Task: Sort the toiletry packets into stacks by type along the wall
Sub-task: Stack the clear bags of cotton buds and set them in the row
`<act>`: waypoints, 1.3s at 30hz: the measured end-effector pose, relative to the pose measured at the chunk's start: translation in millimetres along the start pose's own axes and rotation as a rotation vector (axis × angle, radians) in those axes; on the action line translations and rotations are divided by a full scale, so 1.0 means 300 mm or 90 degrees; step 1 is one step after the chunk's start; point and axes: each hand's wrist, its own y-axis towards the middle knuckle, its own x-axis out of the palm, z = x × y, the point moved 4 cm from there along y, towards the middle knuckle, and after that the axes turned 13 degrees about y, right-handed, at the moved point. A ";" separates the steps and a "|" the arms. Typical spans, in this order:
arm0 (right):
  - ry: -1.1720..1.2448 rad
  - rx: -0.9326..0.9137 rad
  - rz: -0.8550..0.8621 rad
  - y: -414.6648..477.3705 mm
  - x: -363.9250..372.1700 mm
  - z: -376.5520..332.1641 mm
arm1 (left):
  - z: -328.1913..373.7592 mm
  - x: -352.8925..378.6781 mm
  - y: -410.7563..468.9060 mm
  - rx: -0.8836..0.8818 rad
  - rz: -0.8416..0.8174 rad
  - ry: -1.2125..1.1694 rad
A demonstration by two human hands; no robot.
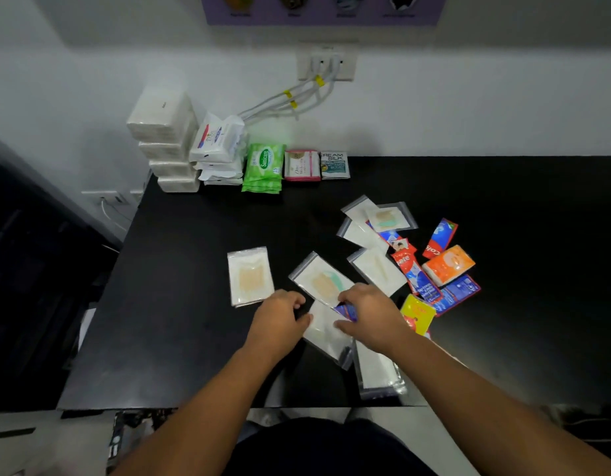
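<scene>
The left hand (280, 317) and right hand (369, 314) meet over a clear zip packet (326, 329). Each hand pinches one edge with curled fingers and thumb.

At 12 o'clock, touching the right fingertips, lies a second clear packet (323, 281) with beige strips inside. A third clear packet (250, 276) lies flat and alone at 11 o'clock.

From 1 to 3 o'clock a loose pile (400, 249) overlaps: crinkly clear bags, glossy red-and-blue toothpaste sachets (417, 273), a plump orange tissue pack (448, 264) and a yellow sachet (417, 312).

All of it sits on a smooth black table (180, 304) set against a white wall (469, 108).

Along the wall, from 11 to 12 o'clock, the sorted stacks stand: 4 soft white tissue packs (163, 146), white wipe packs (216, 142), green wipe packs (264, 168), pink-edged sachets (302, 164) and Cream Silk sachets (335, 164).

Above them, white cables (297, 97) with yellow ties run from an outlet plate (326, 63).
</scene>
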 end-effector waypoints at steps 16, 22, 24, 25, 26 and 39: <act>-0.106 -0.148 -0.021 0.006 0.040 0.120 | 0.132 0.085 -0.044 -0.194 -0.006 -0.042; 0.062 -0.141 0.073 0.027 -0.027 0.129 | 0.150 -0.035 -0.115 -0.189 0.193 -0.237; 0.157 -0.139 0.109 0.028 -0.056 0.107 | 0.156 -0.071 -0.147 -0.134 0.284 -0.211; 0.238 -0.115 0.108 0.027 -0.067 0.091 | 0.157 -0.082 -0.159 -0.092 0.328 -0.151; 0.337 -0.079 0.080 0.026 -0.074 0.069 | 0.159 -0.086 -0.171 -0.058 0.368 -0.090; 0.524 0.125 0.037 0.092 -0.027 0.033 | 0.057 0.048 -0.138 -0.082 0.199 -0.038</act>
